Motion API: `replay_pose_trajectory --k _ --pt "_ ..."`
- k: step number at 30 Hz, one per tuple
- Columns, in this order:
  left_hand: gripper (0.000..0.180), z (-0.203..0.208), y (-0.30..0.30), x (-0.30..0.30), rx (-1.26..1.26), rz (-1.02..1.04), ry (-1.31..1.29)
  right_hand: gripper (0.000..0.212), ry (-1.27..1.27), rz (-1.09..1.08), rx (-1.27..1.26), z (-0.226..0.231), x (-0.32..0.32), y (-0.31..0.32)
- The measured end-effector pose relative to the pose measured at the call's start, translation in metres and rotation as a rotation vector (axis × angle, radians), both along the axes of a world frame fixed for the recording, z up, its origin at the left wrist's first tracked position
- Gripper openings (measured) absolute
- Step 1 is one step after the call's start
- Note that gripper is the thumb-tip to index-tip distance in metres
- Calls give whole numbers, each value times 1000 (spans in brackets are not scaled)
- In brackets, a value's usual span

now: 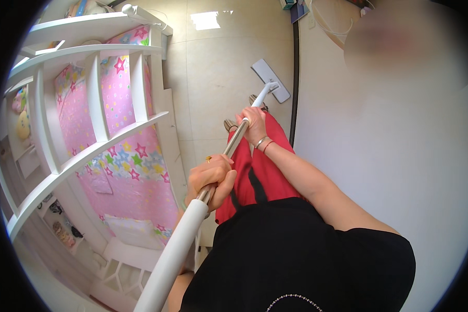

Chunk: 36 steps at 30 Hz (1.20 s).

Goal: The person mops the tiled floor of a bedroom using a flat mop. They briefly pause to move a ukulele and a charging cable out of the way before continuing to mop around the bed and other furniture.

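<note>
A flat mop runs slantwise in front of my body, its white grip at the lower left and its metal pole rising toward the upper right. My left hand is wrapped round the pole just above the white grip, with a gold ring on a finger. Farther along, my right hand closes round the pole near its white lower section; bracelets circle that wrist. The mop's flat grey-white head lies on the tiled floor, just ahead of my feet.
To my left stands a white bunk bed with a slatted guard rail and pink star-patterned bedding. A white wall with a dark baseboard runs close along my right. A blurred patch covers the upper right.
</note>
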<state>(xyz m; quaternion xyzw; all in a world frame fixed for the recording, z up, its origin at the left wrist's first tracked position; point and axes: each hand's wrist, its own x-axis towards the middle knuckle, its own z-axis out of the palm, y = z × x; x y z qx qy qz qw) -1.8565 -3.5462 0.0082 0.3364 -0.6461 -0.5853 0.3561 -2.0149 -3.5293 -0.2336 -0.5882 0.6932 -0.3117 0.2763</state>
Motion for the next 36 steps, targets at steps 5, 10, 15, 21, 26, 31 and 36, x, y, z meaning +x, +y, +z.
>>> replay_pose_trajectory --k 5,10,15,21,26,31,36 --pt "28 24 1 50 -28 -50 -101 22 -32 -45 -81 4 68 5" --pt "33 46 -17 86 -46 -33 -133 22 -150 -67 -106 10 139 -18" --pt "32 61 -22 99 -84 56 -213 24 -269 40 -109 25 169 -41" --pt "30 56 -5 80 -115 158 -154 27 -138 418 112 57 118 -48" --pt "29 45 -5 51 -174 249 -64 29 -162 436 -40 48 83 -61" --pt "25 14 -18 25 -224 374 39 32 -102 516 -98 32 37 -111" --pt "21 -45 -33 -9 -273 473 80 34 35 617 -133 -1 -4 -161"
